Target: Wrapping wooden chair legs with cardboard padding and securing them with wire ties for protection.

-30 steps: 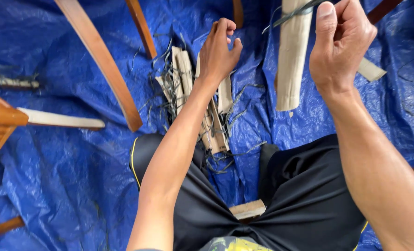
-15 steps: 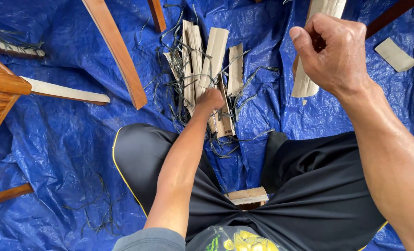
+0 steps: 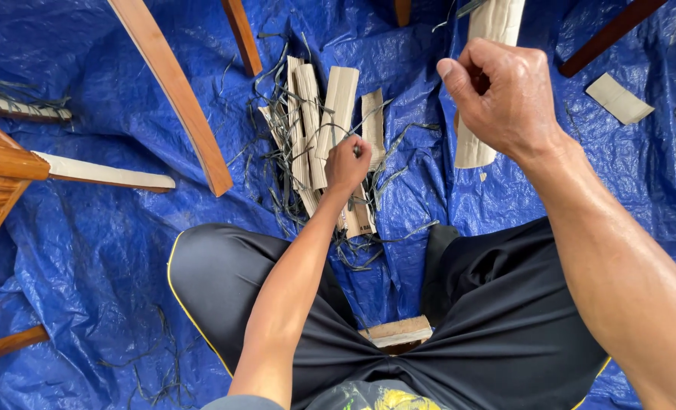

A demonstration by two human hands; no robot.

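Cardboard strips, tan and folded lengthwise, lie in a heap (image 3: 319, 144) on the crinkled blue plastic tarp (image 3: 87, 250), tangled with dark thin cords. The left hand (image 3: 347, 161) is closed on a cord atop that heap. The right hand (image 3: 505, 95) is fisted, apparently gripping a stiff tan cardboard piece (image 3: 484, 83) raised above the tarp. Many strips look stripped already; smooth brown wooden slats (image 3: 172, 83) lie about.

No labels, signs or screens showed. The only packaging was torn tan cardboard: a pile of folded cardboard strips (image 3: 319, 137) lay at upper centre on the blue tarp, a long cardboard strip (image 3: 488, 45) hung at the upper right, and a small flat cardboard scrap (image 3: 619, 99) lay far right.
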